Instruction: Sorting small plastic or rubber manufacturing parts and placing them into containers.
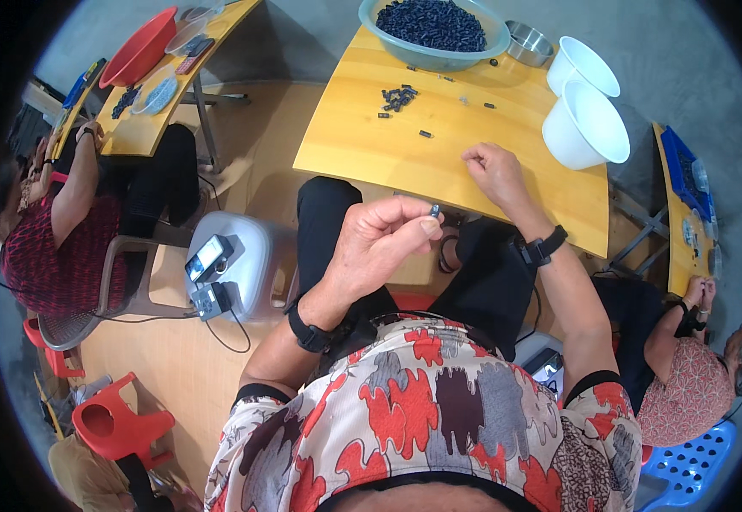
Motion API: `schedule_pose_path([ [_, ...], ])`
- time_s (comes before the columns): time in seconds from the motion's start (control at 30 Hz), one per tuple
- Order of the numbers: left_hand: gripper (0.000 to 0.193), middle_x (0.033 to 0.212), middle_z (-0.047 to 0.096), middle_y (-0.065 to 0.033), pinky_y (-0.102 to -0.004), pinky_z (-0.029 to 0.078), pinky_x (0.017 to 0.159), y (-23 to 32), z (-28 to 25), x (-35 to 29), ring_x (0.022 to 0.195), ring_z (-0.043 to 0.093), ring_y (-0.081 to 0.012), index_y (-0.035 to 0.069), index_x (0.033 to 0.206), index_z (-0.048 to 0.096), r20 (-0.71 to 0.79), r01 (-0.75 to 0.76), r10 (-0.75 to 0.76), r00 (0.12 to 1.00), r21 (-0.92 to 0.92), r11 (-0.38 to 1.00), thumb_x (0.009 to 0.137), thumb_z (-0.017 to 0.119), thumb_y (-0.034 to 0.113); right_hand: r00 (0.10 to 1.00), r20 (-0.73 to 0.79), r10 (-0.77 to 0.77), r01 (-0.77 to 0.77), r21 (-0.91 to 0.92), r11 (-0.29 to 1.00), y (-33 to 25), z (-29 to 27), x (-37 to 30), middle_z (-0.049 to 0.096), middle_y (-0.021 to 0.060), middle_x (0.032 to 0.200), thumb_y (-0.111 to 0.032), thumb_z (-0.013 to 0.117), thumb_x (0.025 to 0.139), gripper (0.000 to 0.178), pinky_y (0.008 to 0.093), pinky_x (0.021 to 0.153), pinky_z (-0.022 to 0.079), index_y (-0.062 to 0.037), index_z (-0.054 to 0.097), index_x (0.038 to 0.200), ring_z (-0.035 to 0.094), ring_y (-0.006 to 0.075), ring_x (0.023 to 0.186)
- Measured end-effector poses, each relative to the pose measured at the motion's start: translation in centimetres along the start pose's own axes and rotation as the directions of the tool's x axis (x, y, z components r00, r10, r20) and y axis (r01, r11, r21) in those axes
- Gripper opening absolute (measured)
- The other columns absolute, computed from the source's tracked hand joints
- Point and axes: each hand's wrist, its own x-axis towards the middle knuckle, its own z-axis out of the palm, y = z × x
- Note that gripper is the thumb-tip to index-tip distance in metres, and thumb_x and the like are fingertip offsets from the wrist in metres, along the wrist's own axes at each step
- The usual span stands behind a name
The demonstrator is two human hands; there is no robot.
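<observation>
My left hand is raised in front of the table's near edge. Its thumb and forefinger pinch a small dark cylindrical piece, which sticks up past the fingertips. Over the near right part of the yellow table is my right hand, its fingers curled together; whatever they may hold is too small to see. A loose pile of small black cylindrical pieces lies on the table, with a single black piece nearer to me. Farther back, a translucent basin is heaped with many similar pieces.
Two white buckets and a round metal tin stand at the table's right side. To my left, a grey stool carries small devices. People sit at other tables on both sides. A red stool is behind on the left.
</observation>
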Motion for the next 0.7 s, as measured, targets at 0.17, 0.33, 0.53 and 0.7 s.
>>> schedule_pose_path([
  [0.17,0.010,0.077,0.065,-0.0057,-0.0209,0.048,0.060,-0.8,-1.4,0.8,0.063,0.057,-0.0074,-0.001,0.091,0.065,-0.025,0.023,-0.023,0.999,-0.022,0.999,0.086,0.058,0.005,1.000,0.028,-0.004,0.007,-0.120,0.993,0.4,0.9,3.0,0.063,0.0112,0.080,-0.008,0.061,0.075,0.008,0.0367,0.066,0.049,-0.0051,0.063,0.082,0.061,0.0287,0.075],
  [0.33,0.010,0.077,0.065,-0.0058,-0.0212,0.048,0.060,-1.5,-2.3,1.4,0.063,0.057,-0.0077,-0.001,0.091,0.065,-0.034,0.043,-0.045,0.998,-0.062,0.997,0.086,0.059,0.006,0.999,-0.019,-0.042,0.041,-0.064,0.997,-0.7,1.9,5.1,0.061,0.0103,0.082,-0.010,0.060,0.077,0.013,0.0377,0.066,0.048,-0.0076,0.061,0.089,0.060,0.0290,0.075],
  [0.53,0.014,0.079,0.065,-0.0053,-0.0211,0.048,0.062,-0.8,-2.3,1.5,0.068,0.059,-0.0079,-0.002,0.093,0.064,-0.013,0.029,-0.029,0.999,0.027,0.999,0.086,0.059,0.009,0.976,0.069,-0.206,0.210,-0.070,0.975,-2.1,3.8,4.7,0.058,0.0128,0.089,-0.018,0.060,0.078,0.020,0.0392,0.070,0.048,-0.0071,0.060,0.096,0.057,0.0309,0.081],
  [0.7,0.010,0.079,0.064,-0.0081,-0.0233,0.048,0.061,-1.3,-1.2,1.7,0.065,0.058,-0.0109,-0.004,0.090,0.062,-0.050,0.055,-0.055,0.997,0.016,0.998,0.085,0.056,0.002,0.996,0.024,-0.087,0.088,-0.052,0.995,-2.4,3.6,3.7,0.056,0.0105,0.096,-0.018,0.059,0.076,0.027,0.0390,0.075,0.048,-0.0100,0.057,0.102,0.055,0.0294,0.092],
])
